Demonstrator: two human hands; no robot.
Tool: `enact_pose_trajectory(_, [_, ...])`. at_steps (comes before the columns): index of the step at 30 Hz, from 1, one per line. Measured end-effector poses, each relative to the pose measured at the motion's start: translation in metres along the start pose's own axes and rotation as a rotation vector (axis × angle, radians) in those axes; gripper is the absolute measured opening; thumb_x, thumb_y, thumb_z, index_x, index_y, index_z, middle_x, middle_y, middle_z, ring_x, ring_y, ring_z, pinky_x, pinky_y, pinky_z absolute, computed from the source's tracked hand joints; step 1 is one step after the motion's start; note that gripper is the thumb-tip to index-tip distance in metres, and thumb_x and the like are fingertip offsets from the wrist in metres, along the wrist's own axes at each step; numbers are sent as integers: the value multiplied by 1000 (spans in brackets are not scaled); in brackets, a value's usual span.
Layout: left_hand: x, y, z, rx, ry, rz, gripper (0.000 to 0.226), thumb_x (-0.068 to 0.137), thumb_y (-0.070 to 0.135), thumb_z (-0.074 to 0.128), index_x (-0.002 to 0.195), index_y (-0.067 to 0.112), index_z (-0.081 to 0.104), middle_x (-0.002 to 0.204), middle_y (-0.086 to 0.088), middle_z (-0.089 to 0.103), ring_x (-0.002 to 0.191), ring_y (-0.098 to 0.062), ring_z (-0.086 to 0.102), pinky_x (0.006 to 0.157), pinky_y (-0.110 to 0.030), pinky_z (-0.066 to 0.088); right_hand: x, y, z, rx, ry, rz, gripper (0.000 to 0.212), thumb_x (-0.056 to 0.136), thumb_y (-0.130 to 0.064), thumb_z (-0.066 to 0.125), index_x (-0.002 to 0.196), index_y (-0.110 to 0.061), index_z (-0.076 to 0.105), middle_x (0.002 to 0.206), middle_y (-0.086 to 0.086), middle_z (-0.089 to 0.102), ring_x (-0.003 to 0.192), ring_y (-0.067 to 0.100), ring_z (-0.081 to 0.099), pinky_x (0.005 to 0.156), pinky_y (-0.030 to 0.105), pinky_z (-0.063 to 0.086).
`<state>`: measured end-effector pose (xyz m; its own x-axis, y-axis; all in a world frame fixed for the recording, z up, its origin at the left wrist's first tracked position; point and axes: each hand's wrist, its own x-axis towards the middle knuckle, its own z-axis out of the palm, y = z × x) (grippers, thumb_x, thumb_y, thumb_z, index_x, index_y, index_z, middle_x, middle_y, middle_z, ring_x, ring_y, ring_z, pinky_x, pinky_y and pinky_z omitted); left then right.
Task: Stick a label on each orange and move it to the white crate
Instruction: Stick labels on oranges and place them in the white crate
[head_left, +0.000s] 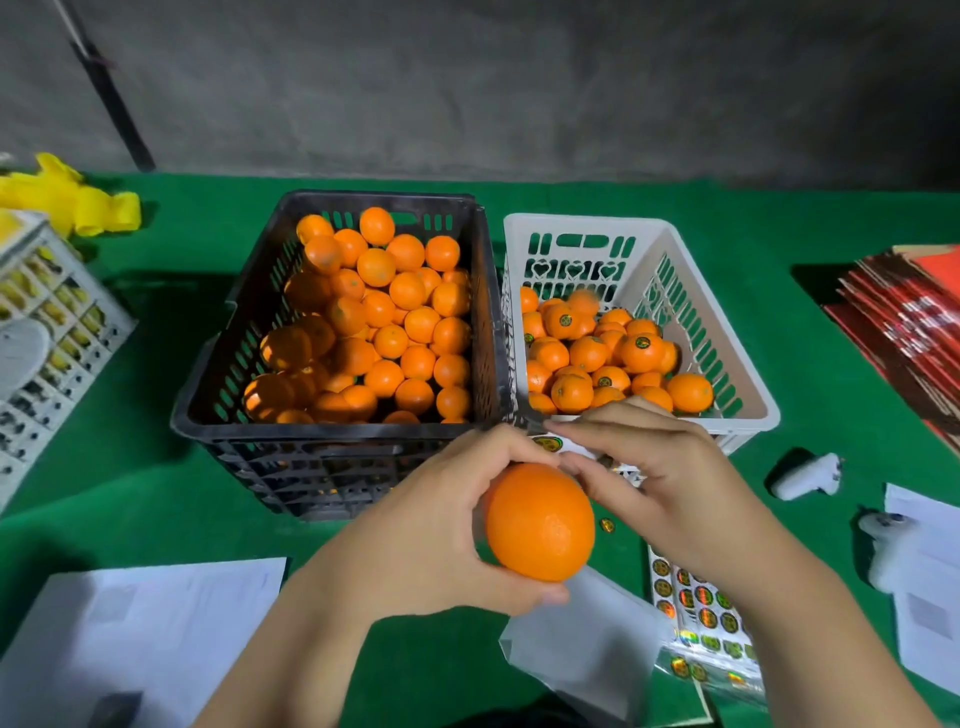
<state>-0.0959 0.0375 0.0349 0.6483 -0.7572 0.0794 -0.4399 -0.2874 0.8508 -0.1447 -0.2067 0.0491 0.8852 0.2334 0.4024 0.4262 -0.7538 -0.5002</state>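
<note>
- Head view: the left hand (415, 525) has its grip curled round a smooth, round orange (540, 522), held in the air just in front of the white crate (748, 395).
- The right hand (660, 467) pinches a small round label (548, 443) at its fingertips, just above the orange.
- The white crate, slotted plastic, holds labelled oranges; a black slotted crate (218, 415) of bare oranges touches its left side.
- A glossy sheet of round stickers (696, 608) lies on the green felt bench (156, 493), in front of the white crate.

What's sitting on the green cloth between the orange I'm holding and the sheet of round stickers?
In the head view, one loose round sticker lies on the green cloth between the held orange and the sticker sheet.
</note>
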Motion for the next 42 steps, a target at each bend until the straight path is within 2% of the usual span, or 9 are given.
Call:
enact_pose_trajectory(4, [0, 2, 0, 45, -42, 8, 82, 66, 68, 89, 134, 61, 43, 139, 36, 43, 127, 12, 46, 90, -24, 46, -4, 3, -8, 432, -124, 239, 26, 103, -27, 62, 124, -30, 77, 111, -9, 76, 103, 15, 72, 87, 38, 60])
enact_pose_trajectory(8, [2, 3, 4, 130, -66, 16, 83, 65, 71, 87, 131, 66, 38, 135, 38, 38, 127, 16, 41, 90, -21, 42, -7, 9, -11, 521, -54, 341, 20, 103, -29, 62, 108, -33, 81, 99, -1, 78, 89, 23, 72, 81, 50, 58])
enact_pose_trajectory(16, [12, 4, 13, -149, 132, -108, 84, 57, 73, 90, 129, 56, 51, 129, 37, 52, 116, 10, 58, 79, -20, 55, -6, -6, -13, 374, 523, 291, 12, 99, -21, 69, 104, -30, 74, 96, -10, 75, 87, 12, 68, 77, 26, 54])
enact_pose_trajectory(20, [19, 4, 17, -277, 158, -125, 80, 56, 74, 91, 124, 49, 59, 126, 25, 61, 113, -3, 67, 83, -33, 63, -13, -25, -2, 207, 343, 67, 14, 98, -14, 71, 110, -19, 77, 105, -4, 70, 101, 10, 66, 84, 24, 51])
enact_pose_trajectory(24, [20, 1, 18, -280, 154, -152, 76, 58, 69, 93, 123, 44, 63, 123, 19, 65, 111, -9, 69, 85, -48, 65, -21, -23, -3, 233, 125, 89, 28, 96, -9, 68, 122, -14, 76, 115, 2, 61, 112, 16, 61, 90, 32, 50])
enact_pose_trajectory(27, [21, -3, 19, -321, 147, -198, 71, 60, 68, 93, 120, 42, 65, 118, 18, 68, 109, -8, 70, 86, -45, 64, -29, -15, -12, 84, -62, 55, 50, 96, -24, 69, 145, -25, 61, 138, -4, 49, 130, 20, 51, 105, 28, 41])
enact_pose_trajectory(30, [26, -2, 22, -402, 107, -206, 59, 63, 62, 93, 113, 43, 67, 112, 13, 73, 104, -11, 73, 80, -35, 63, -33, -14, -1, -94, -121, 36, 75, 92, -49, 72, 158, -28, 42, 157, -16, 36, 143, 9, 35, 117, 15, 25])
enact_pose_trajectory(38, [36, -13, 37, -750, 196, -239, 71, 62, 85, 79, 112, 34, 77, 113, -1, 78, 107, -21, 75, 85, -34, 60, -29, -2, 4, -38, 202, 46, 83, 77, -58, 80, 146, -17, 57, 139, -9, 55, 133, 17, 48, 115, 20, 29])
enact_pose_trajectory(42, [41, -30, 35, -685, 323, -293, 33, 83, 47, 81, 115, 38, 78, 115, 8, 78, 102, -13, 74, 84, -26, 58, -20, 25, -6, -83, 392, 85, 85, 75, -52, 81, 144, -10, 55, 139, 1, 54, 134, 22, 47, 118, 26, 28])
